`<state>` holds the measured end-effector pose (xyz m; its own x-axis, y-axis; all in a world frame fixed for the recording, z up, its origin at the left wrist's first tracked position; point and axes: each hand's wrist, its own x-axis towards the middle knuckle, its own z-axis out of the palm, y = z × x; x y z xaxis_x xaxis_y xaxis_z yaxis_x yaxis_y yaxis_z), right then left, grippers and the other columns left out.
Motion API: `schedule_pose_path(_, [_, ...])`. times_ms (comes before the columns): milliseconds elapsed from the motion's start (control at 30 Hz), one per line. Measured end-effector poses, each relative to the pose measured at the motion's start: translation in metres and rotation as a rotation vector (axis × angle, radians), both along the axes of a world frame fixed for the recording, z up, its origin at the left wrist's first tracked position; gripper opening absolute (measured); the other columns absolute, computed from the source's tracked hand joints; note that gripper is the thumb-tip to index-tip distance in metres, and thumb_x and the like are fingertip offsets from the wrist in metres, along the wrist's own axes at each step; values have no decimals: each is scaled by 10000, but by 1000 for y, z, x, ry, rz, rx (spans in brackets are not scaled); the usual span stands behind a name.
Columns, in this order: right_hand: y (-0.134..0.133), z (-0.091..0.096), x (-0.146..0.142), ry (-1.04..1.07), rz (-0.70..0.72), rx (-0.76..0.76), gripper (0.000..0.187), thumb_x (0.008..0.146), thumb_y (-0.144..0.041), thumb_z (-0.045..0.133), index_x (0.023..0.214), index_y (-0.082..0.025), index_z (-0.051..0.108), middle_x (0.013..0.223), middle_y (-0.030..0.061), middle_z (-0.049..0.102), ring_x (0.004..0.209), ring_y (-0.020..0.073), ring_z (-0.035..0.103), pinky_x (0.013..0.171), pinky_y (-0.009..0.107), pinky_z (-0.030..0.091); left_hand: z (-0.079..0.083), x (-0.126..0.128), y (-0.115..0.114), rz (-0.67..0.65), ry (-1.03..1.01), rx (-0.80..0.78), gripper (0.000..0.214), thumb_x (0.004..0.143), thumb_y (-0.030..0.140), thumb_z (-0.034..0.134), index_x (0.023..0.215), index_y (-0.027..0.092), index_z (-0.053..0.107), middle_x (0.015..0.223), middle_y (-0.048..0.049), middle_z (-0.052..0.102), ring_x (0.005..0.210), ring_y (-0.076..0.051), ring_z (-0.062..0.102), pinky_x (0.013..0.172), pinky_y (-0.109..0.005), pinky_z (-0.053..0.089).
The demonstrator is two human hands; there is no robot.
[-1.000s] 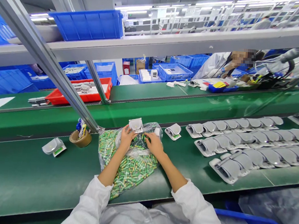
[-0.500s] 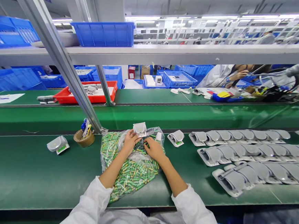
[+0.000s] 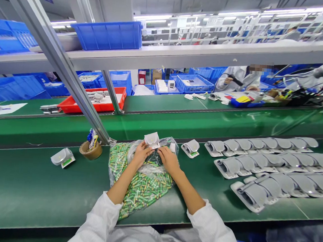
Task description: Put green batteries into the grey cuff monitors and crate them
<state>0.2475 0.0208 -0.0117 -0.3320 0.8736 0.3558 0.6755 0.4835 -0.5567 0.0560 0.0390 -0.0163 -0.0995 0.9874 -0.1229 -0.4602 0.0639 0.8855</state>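
Observation:
Above a clear plastic bag (image 3: pixel 145 188) full of green batteries, my left hand (image 3: pixel 141 155) is closed on a wrist blood pressure monitor (image 3: pixel 152 139) with a grey cuff. My right hand (image 3: pixel 168 159) has its fingers bent together at the monitor's lower right edge. Whatever its fingertips may pinch is too small to make out. Dark material shows through the bag's opening between the hands. One similar monitor (image 3: pixel 191 148) lies to the right of the bag, and another (image 3: pixel 63 157) lies to the left, both with green batteries showing.
Overlapping rows of grey-cuffed monitors (image 3: pixel 272 163) fill the right side of the green bench (image 3: pixel 27 188). A tape roll (image 3: pixel 91 151) holding small items stands by a metal post (image 3: pixel 82 92). Behind are a red tray (image 3: pixel 96 99), blue crates and another person.
My right hand's fingertips have risen from the bag's opening to the monitor's lower edge. My left hand keeps the monitor in nearly the same place. The person opposite has moved a hand.

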Motion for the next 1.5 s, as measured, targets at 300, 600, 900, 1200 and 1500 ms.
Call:
schedule_pose_path(300, [2, 1, -2, 442, -224, -134, 404, 1044, -603, 440, 1042, -223, 579, 868, 53, 682, 761, 238, 636, 743, 345, 477, 2, 4, -4, -46, 41, -22, 620, 605, 148, 932, 1165, 187, 668, 1219, -116, 767, 1010, -254, 773, 949, -456, 681])
schedule_pose_path(600, [1, 2, -2, 533, -138, -271, 371, 1037, -628, 403, 1017, -266, 482, 585, -79, 473, 545, 210, 519, 589, 307, 349, 0, 5, -5, -44, 57, -53, 704, 568, 128, 962, 1184, 216, 634, 1248, -121, 757, 1056, -323, 775, 948, -577, 675])
schedule_pose_path(900, [6, -4, -5, 692, -178, -233, 410, 864, -605, 699, 946, -227, 563, 770, -36, 550, 647, 160, 488, 650, 290, 408, -1, 6, -5, -45, 74, -85, 702, 618, 99, 930, 1180, 219, 527, 1150, -105, 766, 1005, -279, 784, 1030, -610, 628])
schedule_pose_path(1200, [7, -9, -7, 715, -202, -247, 488, 879, -609, 674, 1106, -177, 663, 962, 67, 716, 665, 164, 542, 669, 310, 461, 5, 7, -7, -55, 51, -93, 692, 630, 96, 917, 1187, 219, 526, 1173, -110, 763, 1000, -264, 780, 1052, -597, 613])
schedule_pose_path(1500, [5, -11, -8, 682, -182, -180, 479, 839, -674, 750, 893, -211, 641, 745, 6, 642, 627, 172, 526, 628, 306, 435, 10, 8, -12, -50, 110, -78, 770, 544, 148, 928, 1212, 216, 550, 1185, -113, 767, 989, -271, 767, 963, -496, 636])
